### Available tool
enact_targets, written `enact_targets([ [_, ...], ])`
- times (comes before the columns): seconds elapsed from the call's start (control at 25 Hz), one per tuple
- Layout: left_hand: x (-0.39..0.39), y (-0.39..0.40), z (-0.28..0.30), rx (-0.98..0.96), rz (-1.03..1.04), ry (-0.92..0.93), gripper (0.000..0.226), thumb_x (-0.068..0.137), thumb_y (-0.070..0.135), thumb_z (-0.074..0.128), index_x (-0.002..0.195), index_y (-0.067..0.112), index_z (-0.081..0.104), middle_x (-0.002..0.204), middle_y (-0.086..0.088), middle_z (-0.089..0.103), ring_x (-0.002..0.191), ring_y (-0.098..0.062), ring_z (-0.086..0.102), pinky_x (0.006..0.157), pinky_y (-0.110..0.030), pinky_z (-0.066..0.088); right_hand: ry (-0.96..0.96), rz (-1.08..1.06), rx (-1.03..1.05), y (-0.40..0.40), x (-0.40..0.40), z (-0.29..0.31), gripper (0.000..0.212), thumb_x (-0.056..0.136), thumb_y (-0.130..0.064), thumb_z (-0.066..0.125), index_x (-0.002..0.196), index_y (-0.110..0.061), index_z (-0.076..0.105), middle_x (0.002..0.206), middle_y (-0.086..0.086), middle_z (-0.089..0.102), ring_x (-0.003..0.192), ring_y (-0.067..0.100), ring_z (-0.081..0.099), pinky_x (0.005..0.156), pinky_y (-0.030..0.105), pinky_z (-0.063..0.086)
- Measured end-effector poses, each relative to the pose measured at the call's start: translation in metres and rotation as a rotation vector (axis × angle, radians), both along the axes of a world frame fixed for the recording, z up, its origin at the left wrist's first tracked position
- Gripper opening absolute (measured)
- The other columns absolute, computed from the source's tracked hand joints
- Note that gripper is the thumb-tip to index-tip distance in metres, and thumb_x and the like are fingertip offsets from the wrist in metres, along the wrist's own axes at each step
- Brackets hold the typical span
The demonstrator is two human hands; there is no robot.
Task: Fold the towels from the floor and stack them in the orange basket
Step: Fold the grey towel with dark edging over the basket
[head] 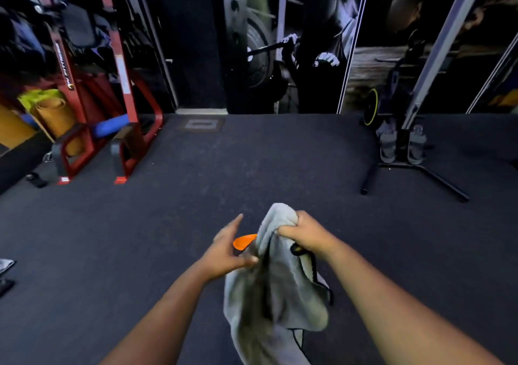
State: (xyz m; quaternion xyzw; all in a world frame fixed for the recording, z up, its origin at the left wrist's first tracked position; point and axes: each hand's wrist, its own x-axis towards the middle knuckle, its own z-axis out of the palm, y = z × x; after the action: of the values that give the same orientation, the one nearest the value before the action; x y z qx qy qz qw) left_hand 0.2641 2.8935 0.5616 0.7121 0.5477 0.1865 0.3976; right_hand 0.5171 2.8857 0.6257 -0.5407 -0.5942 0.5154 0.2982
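A grey towel [276, 289] with a dark edge trim hangs bunched in front of me over the dark floor. My right hand [304, 231] grips its upper part in a fist. My left hand [229, 245] is beside the towel on the left, fingers extended, its fingertips touching the cloth near the middle. A small piece of the orange basket [244, 242] shows between my left hand and the towel; the rest of it is hidden behind them.
A red weight rack [112, 107] with rolled mats stands at the back left. A black stand [406, 154] with long floor legs is at the back right. A bit of light cloth [5, 265] lies at the left edge. Dark carpet [252, 163] spreads ahead.
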Motion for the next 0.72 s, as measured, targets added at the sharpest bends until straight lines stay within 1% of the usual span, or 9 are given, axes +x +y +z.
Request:
enact_targets([
  [0.08, 0.026, 0.014, 0.03, -0.021, -0.117, -0.178, 0.096, 0.073, 0.038, 0.088, 0.154, 0.023, 0.038, 0.15, 0.009, 0.051, 0.135, -0.007, 0.05, 0.114, -0.03, 0.041, 0.054, 0.131, -0.015, 0.016, -0.02, 0.013, 0.019, 0.082, 0.001, 0.066, 0.085, -0.018, 0.069, 0.07, -0.008, 0.065, 0.065, 0.005, 0.057, 0.058, 0.02, 0.046],
  [0.12, 0.032, 0.021, 0.041, 0.008, -0.087, -0.188, 0.08, 0.072, 0.04, 0.084, 0.142, 0.019, 0.053, 0.134, 0.004, 0.065, 0.121, -0.011, 0.063, 0.105, -0.036, 0.05, 0.113, 0.153, -0.022, 0.021, -0.025, 0.014, 0.019, 0.081, -0.002, 0.071, 0.092, -0.018, 0.07, 0.079, -0.004, 0.068, 0.072, 0.007, 0.061, 0.063, 0.022, 0.048],
  [0.24, 0.029, 0.033, 0.06, 0.07, 0.062, -0.281, 0.048, 0.077, 0.044, 0.074, 0.108, 0.007, 0.071, 0.1, -0.005, 0.077, 0.088, -0.012, 0.068, 0.088, -0.043, 0.054, 0.265, 0.004, -0.055, 0.02, -0.016, -0.003, 0.043, 0.078, -0.018, 0.085, 0.115, -0.017, 0.063, 0.104, -0.001, 0.069, 0.091, 0.004, 0.066, 0.078, 0.02, 0.052],
  [0.28, 0.027, 0.033, 0.063, 0.034, 0.164, -0.394, 0.038, 0.085, 0.036, 0.075, 0.106, 0.006, 0.072, 0.102, -0.009, 0.078, 0.09, -0.014, 0.069, 0.09, -0.046, 0.055, 0.192, 0.033, -0.057, 0.017, -0.012, -0.013, 0.048, 0.077, -0.023, 0.087, 0.117, -0.022, 0.06, 0.107, -0.01, 0.068, 0.093, -0.005, 0.065, 0.082, 0.015, 0.05],
  [0.36, 0.023, 0.03, 0.068, -0.062, 0.319, -0.629, 0.025, 0.096, 0.028, 0.07, 0.105, 0.005, 0.074, 0.102, -0.015, 0.078, 0.093, -0.023, 0.073, 0.09, -0.047, 0.057, -0.185, 0.258, -0.059, 0.004, -0.01, -0.036, 0.041, 0.078, -0.031, 0.087, 0.108, -0.034, 0.06, 0.095, -0.029, 0.068, 0.085, -0.019, 0.061, 0.081, 0.009, 0.046],
  [0.44, 0.017, 0.032, 0.072, -0.074, 0.453, -0.703, 0.026, 0.096, 0.032, 0.07, 0.105, 0.008, 0.074, 0.1, -0.014, 0.078, 0.094, -0.027, 0.075, 0.086, -0.043, 0.06, -0.349, 0.232, 0.011, -0.001, -0.008, -0.056, 0.019, 0.09, -0.029, 0.077, 0.088, -0.037, 0.06, 0.067, -0.036, 0.063, 0.066, -0.02, 0.056, 0.069, 0.011, 0.044],
  [0.56, -0.001, 0.034, 0.067, -0.1, 0.554, -0.773, 0.028, 0.089, 0.017, 0.078, 0.114, 0.013, 0.067, 0.108, -0.014, 0.077, 0.101, -0.029, 0.074, 0.09, -0.045, 0.059, -0.155, -0.119, 0.142, 0.007, 0.008, -0.067, 0.024, 0.099, -0.02, 0.065, 0.075, -0.023, 0.064, 0.059, -0.017, 0.058, 0.059, -0.005, 0.05, 0.063, 0.027, 0.042],
  [0.64, -0.005, 0.03, 0.051, -0.185, 0.412, -0.675, 0.05, 0.077, 0.013, 0.086, 0.117, 0.025, 0.058, 0.117, -0.017, 0.073, 0.102, -0.024, 0.072, 0.092, -0.043, 0.059, -0.066, -0.151, 0.224, 0.016, 0.009, -0.057, 0.025, 0.098, -0.02, 0.067, 0.074, -0.017, 0.063, 0.067, -0.014, 0.056, 0.067, 0.003, 0.052, 0.065, 0.027, 0.043],
  [0.72, 0.009, 0.016, 0.046, -0.314, 0.097, -0.454, 0.064, 0.076, 0.018, 0.089, 0.12, 0.04, 0.048, 0.114, 0.002, 0.071, 0.1, -0.008, 0.067, 0.089, -0.028, 0.059, -0.081, 0.017, 0.275, 0.02, -0.011, -0.039, 0.023, 0.095, -0.022, 0.07, 0.074, -0.022, 0.062, 0.069, -0.016, 0.056, 0.07, 0.001, 0.052, 0.067, 0.025, 0.043],
])
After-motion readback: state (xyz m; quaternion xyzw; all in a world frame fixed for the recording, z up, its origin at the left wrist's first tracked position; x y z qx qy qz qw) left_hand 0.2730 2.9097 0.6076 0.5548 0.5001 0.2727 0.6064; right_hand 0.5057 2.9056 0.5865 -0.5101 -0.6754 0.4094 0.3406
